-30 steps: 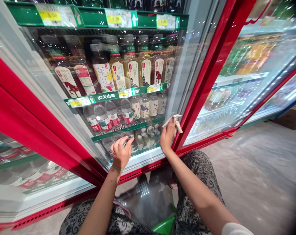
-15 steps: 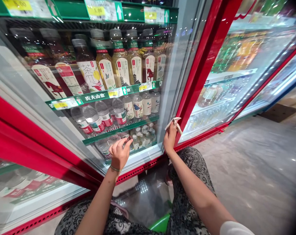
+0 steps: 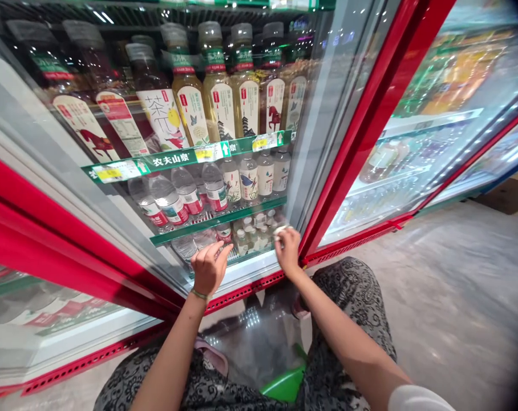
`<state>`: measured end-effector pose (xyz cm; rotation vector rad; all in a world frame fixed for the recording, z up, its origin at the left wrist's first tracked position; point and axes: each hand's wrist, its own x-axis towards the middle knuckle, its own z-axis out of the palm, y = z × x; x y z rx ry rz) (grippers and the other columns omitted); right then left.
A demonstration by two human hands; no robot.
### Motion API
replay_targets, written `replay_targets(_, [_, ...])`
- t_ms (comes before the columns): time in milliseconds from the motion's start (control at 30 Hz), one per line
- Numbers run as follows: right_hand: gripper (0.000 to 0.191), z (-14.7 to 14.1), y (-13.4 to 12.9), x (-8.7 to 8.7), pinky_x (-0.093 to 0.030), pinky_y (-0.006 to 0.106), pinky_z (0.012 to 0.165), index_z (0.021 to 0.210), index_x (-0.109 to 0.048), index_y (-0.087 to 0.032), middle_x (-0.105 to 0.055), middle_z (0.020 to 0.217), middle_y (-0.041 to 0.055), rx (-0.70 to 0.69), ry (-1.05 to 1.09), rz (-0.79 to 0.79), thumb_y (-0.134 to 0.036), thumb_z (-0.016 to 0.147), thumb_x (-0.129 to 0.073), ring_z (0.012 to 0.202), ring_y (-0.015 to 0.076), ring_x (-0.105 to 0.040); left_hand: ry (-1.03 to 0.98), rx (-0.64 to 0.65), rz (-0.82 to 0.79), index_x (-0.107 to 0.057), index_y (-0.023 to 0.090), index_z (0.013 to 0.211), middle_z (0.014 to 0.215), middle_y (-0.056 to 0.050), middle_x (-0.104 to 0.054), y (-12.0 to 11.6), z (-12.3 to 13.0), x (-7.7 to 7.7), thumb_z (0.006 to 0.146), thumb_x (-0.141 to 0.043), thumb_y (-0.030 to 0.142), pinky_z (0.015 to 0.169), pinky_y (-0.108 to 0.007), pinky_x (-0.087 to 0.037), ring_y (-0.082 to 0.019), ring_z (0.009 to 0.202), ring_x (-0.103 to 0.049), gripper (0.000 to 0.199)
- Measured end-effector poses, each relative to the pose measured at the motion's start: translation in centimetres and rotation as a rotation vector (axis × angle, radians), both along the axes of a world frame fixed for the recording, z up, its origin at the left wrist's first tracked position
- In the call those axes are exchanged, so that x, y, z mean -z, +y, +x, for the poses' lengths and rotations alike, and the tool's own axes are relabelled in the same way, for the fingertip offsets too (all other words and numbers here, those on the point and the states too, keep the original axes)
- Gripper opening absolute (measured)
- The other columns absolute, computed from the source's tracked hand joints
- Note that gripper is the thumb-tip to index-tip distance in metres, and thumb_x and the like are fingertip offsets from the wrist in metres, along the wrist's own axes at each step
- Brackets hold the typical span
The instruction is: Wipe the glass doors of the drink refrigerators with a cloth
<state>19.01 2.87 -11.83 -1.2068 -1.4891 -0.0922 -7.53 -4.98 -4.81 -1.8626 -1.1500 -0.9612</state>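
Note:
My right hand (image 3: 288,249) is closed around a crumpled white cloth (image 3: 281,230), of which only a small part shows past the fingers. It is by the lower right of the glass door, in front of small bottles (image 3: 253,237) on the bottom shelf. Whether the cloth touches the glass I cannot tell. My left hand (image 3: 210,267) is held before the lower part of the same door, fingers bent and apart, with nothing in it. Behind the glass stand water bottles (image 3: 171,205) and, above them, bottled teas (image 3: 190,108).
Red frame posts (image 3: 370,137) divide this fridge from another lit fridge (image 3: 383,160) on the right. A green object (image 3: 284,383) lies on the floor between my legs. Grey floor (image 3: 456,285) stretches to the right.
My right hand has moved left from the door's right edge to in front of the glass, its cloth now bunched smaller. My left hand has barely moved. The view has shifted slightly.

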Motion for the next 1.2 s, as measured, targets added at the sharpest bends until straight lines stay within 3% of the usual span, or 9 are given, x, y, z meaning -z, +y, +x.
replay_targets(100, [0.032,4.0,2.2,-0.9,-0.042,0.052,0.103,0.118,-0.055,-0.017,-0.046,0.116,0.0132,0.237,0.179,-0.007,-0.018,0.091,-0.037,0.115,0.0284,-0.046,-0.01,0.008,-0.012,-0.075,0.034,0.121,0.114,-0.007,-0.071,-0.2,0.1,0.2,0.092,-0.069,0.017,0.101,-0.038,-0.036,-0.023,0.112,-0.058,0.034])
replay_targets(200, [0.033,2.6,1.9,-0.6,-0.041,0.051,0.103,0.119,-0.052,-0.017,-0.043,0.116,0.0137,0.278,0.223,-0.015,-0.017,0.091,-0.036,0.114,0.0284,-0.045,-0.014,0.009,-0.025,-0.075,0.034,0.12,0.114,-0.006,-0.072,-0.4,0.1,0.6,0.092,-0.07,0.017,0.1,-0.038,-0.037,-0.023,0.111,-0.06,0.034])
replay_targets(467, [0.03,-10.9,-5.9,1.6,-0.054,0.039,0.092,0.106,-0.068,-0.032,-0.065,0.104,0.0038,-0.233,-0.078,-0.047,-0.015,0.091,-0.047,0.099,0.0241,-0.06,0.038,-0.067,-0.061,-0.074,0.035,0.121,0.115,-0.005,-0.072,-2.1,-3.3,2.4,0.094,-0.069,0.019,0.101,-0.037,-0.039,-0.021,0.112,-0.063,0.032])
replay_targets(567, [0.029,-8.5,-5.4,1.3,-0.053,0.039,0.092,0.106,-0.068,-0.029,-0.066,0.105,0.0043,-0.244,-0.068,-0.058,-0.016,0.088,-0.049,0.099,0.0239,-0.061,-0.028,-0.097,-0.131,-0.074,0.035,0.121,0.116,-0.007,-0.071,-3.0,-5.0,2.9,0.095,-0.066,0.021,0.102,-0.039,-0.039,-0.023,0.113,-0.063,0.03])
replay_targets(700, [0.028,-1.9,-1.9,0.4,-0.044,0.053,0.099,0.112,-0.057,-0.019,-0.056,0.108,0.013,0.062,0.153,-0.055,-0.02,0.089,-0.041,0.109,0.031,-0.052,-0.091,-0.116,-0.12,-0.075,0.034,0.12,0.116,-0.009,-0.07,-4.0,-6.1,2.9,0.096,-0.064,0.019,0.104,-0.04,-0.039,-0.023,0.116,-0.061,0.03])
replay_targets(800, [0.033,-1.0,-0.6,-0.3,-0.039,0.056,0.104,0.119,-0.051,-0.016,-0.05,0.113,0.0158,0.202,0.265,-0.054,-0.019,0.089,-0.039,0.116,0.0323,-0.047,-0.111,-0.131,-0.111,-0.075,0.032,0.12,0.117,-0.01,-0.069,-4.7,-6.6,2.9,0.095,-0.063,0.017,0.104,-0.04,-0.042,-0.024,0.117,-0.06,0.031])
replay_targets(900, [0.035,-5.8,-2.9,0.1,-0.043,0.053,0.102,0.121,-0.053,-0.016,-0.052,0.112,0.015,0.086,0.172,-0.057,-0.019,0.089,-0.042,0.112,0.0312,-0.05,-0.164,-0.145,-0.164,-0.075,0.031,0.121,0.119,-0.011,-0.068,-5.5,-7.3,2.9,0.096,-0.061,0.016,0.105,-0.042,-0.044,-0.026,0.118,-0.061,0.033])
replay_targets(1067, [0.05,-16.4,-9.9,1.7,-0.055,0.04,0.087,0.136,-0.055,-0.023,-0.063,0.108,0.0095,-0.462,-0.348,0.001,-0.008,0.09,-0.041,0.097,0.0261,-0.058,-0.166,-0.103,-0.157,-0.073,0.027,0.124,0.118,-0.011,-0.068,-7.1,-8.9,2.6,0.096,-0.058,0.014,0.105,-0.041,-0.049,-0.024,0.116,-0.063,0.035])
replay_targets(1200, [0.048,-20.1,-10.3,-0.3,-0.054,0.039,0.094,0.137,-0.06,-0.03,-0.069,0.116,0.0069,-0.543,-0.448,0.054,-0.011,0.095,-0.048,0.102,0.0259,-0.06,-0.194,-0.1,-0.085,-0.07,0.025,0.125,0.116,-0.01,-0.068,-8.6,-10.8,1.6,0.097,-0.056,0.012,0.107,-0.04,-0.049,-0.021,0.115,-0.064,0.034])
